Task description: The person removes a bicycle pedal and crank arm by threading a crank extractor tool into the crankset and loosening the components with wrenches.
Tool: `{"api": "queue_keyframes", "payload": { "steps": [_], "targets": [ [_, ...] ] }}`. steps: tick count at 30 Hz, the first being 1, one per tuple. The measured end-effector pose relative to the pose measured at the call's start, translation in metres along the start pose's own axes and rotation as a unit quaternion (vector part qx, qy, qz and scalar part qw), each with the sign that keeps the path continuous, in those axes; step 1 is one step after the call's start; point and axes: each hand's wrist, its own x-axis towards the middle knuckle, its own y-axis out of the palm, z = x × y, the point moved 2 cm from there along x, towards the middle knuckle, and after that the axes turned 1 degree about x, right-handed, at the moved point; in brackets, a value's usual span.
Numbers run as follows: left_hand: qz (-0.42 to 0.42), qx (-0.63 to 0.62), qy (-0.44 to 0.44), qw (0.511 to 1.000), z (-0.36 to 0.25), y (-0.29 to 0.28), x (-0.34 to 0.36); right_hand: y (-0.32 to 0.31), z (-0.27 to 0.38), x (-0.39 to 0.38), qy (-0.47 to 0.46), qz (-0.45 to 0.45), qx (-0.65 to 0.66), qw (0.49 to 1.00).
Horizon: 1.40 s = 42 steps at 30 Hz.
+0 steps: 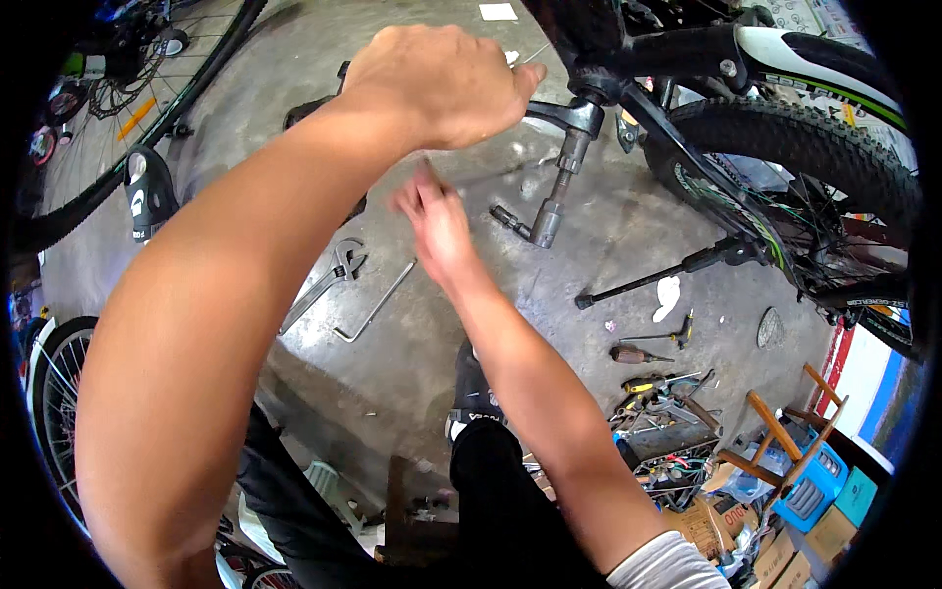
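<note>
My left hand (437, 88) is closed in a fist, palm down, over the outer end of a black bicycle crank arm (581, 119); its fingertips are hidden. A metal crank puller (569, 157) with a socket-like end (547, 224) hangs down from the crank. Next to that end is a short jointed metal piece (510, 222). My right hand (432, 221) is below the left one, smeared by motion, so its grip does not show. On the floor beside it lie an L-shaped hex key (375, 302) and an adjustable wrench (334, 278).
The bike's knobby tyre (795, 133) and kickstand (638, 282) are at the right. A screwdriver (638, 354) and a T-handle tool (682, 332) lie nearer me, above a heap of tools (667, 407). A wooden stool (775, 427) stands lower right, another bike wheel (211, 74) upper left.
</note>
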Motion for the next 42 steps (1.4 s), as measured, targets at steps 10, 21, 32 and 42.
{"api": "queue_keyframes", "payload": {
  "steps": [10,21,32,42],
  "targets": [
    [-0.098,-0.017,0.017,0.995,0.017,0.024,0.005,-0.097,0.201,-0.174,-0.084,-0.202,-0.66,0.719],
    [-0.018,0.001,-0.006,1.0,0.006,0.011,0.001,0.009,0.314,-0.166,-0.178,-0.043,-0.915,0.359],
    [-0.124,0.017,0.04,0.991,0.005,0.014,0.005,0.07,0.326,-0.163,-0.19,-0.08,-0.948,0.243],
    [-0.137,-0.006,0.03,0.99,0.011,0.017,0.005,-0.05,0.262,-0.134,-0.22,-0.1,-0.871,0.428]
  ]
}}
